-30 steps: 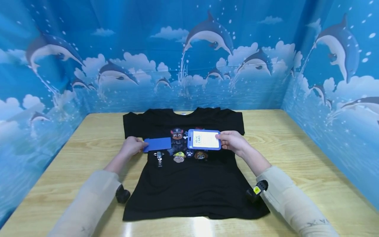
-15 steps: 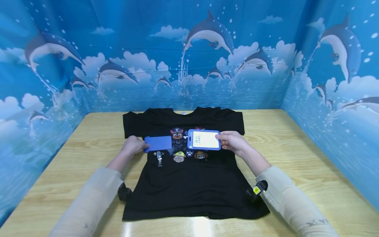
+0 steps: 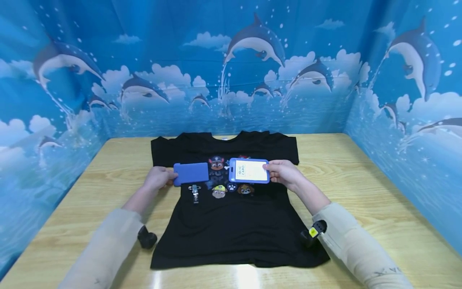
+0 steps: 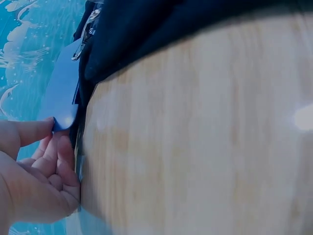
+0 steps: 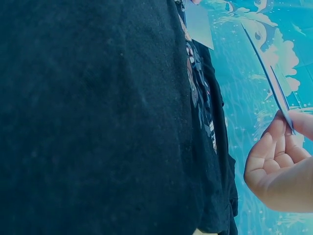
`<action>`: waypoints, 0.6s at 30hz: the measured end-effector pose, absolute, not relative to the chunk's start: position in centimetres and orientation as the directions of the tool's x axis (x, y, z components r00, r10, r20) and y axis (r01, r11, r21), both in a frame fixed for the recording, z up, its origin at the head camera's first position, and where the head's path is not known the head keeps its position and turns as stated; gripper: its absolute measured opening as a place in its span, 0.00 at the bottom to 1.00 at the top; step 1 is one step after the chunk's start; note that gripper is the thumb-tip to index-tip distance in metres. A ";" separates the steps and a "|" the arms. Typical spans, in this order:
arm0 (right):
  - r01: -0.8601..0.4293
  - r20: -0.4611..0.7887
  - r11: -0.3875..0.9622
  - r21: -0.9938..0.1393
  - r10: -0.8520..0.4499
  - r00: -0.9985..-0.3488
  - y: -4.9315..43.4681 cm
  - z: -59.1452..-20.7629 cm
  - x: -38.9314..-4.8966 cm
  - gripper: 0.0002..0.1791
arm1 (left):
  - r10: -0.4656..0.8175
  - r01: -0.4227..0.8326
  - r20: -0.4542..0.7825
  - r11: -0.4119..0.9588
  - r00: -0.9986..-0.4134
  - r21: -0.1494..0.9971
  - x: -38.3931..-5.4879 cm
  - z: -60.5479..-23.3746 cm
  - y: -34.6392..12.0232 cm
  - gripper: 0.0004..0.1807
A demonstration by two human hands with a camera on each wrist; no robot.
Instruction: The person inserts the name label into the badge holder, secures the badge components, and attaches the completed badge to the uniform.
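My left hand (image 3: 159, 178) pinches the outer end of a plain blue badge cover (image 3: 191, 173) between thumb and fingers. In the left wrist view the cover (image 4: 63, 88) slants up from the thumb, with one corner catching light. My right hand (image 3: 284, 173) pinches the right end of a blue-framed ID card holder (image 3: 250, 170), whose white insert reads ID/IC CARD. Edge-on in the right wrist view, the holder (image 5: 269, 73) looks thin and clear of the shirt. A metal badge clip with a pin (image 3: 195, 193) lies on the black T-shirt (image 3: 231, 224) below the cover.
The T-shirt is spread out on a wooden table (image 3: 361, 192), with cartoon dog faces printed on its chest (image 3: 218, 192). Blue dolphin-print curtains (image 3: 173, 80) stand along the back and both sides.
The left hand has shifted slightly to the left with the blue cover, which now shows a little more fully. The right hand and the card holder have barely moved.
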State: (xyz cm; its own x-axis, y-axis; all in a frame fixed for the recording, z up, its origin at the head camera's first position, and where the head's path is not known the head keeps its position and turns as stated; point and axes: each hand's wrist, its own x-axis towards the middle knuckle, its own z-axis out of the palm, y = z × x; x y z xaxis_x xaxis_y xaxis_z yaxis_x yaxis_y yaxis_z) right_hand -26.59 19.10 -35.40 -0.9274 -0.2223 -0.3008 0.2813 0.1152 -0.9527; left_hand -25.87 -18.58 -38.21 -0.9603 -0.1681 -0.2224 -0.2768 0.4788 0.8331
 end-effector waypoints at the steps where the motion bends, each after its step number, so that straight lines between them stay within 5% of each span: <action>1: 0.282 -0.301 0.113 -0.953 -0.223 -0.927 19.1 -35.4 -26.6 0.16 | -0.168 -0.276 -0.222 0.476 -0.960 0.835 -25.9 -38.2 -18.6 0.13; 18: 0.233 -0.241 0.065 -0.970 -0.286 -0.927 20.2 -36.7 -27.3 0.17 | -0.161 -0.242 -0.189 0.434 -0.969 0.868 -25.5 -37.8 -19.1 0.17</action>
